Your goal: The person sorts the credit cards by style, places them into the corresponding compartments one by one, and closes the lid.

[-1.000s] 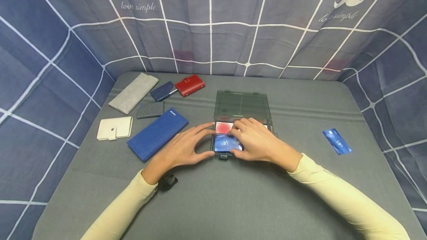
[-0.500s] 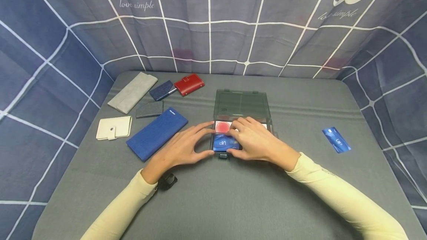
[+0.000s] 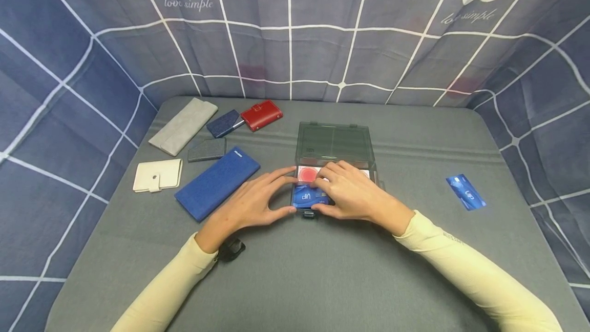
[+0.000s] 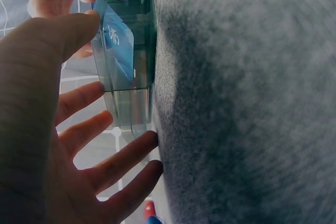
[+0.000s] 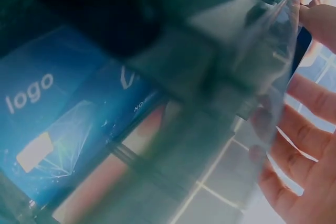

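A translucent dark-green plastic box (image 3: 334, 142) stands with its lid raised at mid-table. Inside its near part lies a blue VIP card (image 3: 308, 196), also visible through the box wall in the left wrist view; behind it a card with a red circle (image 3: 308, 173) shows. My right hand (image 3: 355, 192) bends over the box and grips the blue card's right end between thumb and index finger; the hand hides that end in the head view. My left hand (image 3: 253, 201) touches the box's left edge with thumb and fingertips, its fingers fairly straight and spread.
On the left lie a blue long wallet (image 3: 216, 184), a cream snap wallet (image 3: 157, 175), a grey long wallet (image 3: 183, 127), a dark grey card holder (image 3: 206, 150), a navy holder (image 3: 224, 124) and a red wallet (image 3: 261, 115). Another blue card (image 3: 465, 192) lies far right.
The blue card in my right hand has shifted slightly left and lower into the box, and its chip has come into view. Both hands stay almost in place.
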### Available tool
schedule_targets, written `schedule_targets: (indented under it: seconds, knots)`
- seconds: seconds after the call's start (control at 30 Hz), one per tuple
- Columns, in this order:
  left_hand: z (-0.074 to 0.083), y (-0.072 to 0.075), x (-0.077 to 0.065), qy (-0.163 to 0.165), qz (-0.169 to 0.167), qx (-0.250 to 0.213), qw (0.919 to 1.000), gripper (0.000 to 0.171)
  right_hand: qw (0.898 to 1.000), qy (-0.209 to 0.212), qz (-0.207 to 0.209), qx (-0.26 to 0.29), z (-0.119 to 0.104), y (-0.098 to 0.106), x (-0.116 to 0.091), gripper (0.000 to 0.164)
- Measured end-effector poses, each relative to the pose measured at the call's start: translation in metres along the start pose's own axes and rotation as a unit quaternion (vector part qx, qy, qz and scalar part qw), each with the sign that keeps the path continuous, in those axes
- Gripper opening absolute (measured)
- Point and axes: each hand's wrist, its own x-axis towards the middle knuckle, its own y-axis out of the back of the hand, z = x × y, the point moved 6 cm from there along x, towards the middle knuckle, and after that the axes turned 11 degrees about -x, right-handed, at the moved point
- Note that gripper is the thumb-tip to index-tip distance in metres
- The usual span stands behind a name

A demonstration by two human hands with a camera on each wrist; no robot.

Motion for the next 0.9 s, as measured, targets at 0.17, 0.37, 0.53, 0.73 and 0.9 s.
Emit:
schedule_targets:
  seconds: [0.17,0.37,0.53,0.73,0.9]
  knots:
    - [0.0,0.0,0.0,0.001,0.0,0.003,1.0,0.068,1.0,-0.002,-0.002,-0.001,0.0,0.0,-0.001,0.053]
    - [0.0,0.001,0.0,-0.003,0.006,0.005,1.0,0.069,1.0,-0.003,0.006,-0.001,-0.001,0.0,-0.001,0.053]
    - [0.0,0.001,0.0,-0.008,0.011,0.001,0.9999,0.067,1.0,-0.005,0.006,0.009,0.0,-0.001,-0.002,0.051]
    - [0.001,0.002,0.0,-0.019,0.018,-0.002,0.9997,0.067,0.998,-0.034,-0.007,0.046,0.014,0.002,-0.014,0.048]
    - [0.001,0.002,0.0,-0.015,0.018,-0.002,0.9997,0.067,0.995,-0.071,0.0,0.074,0.033,0.007,-0.03,0.048]
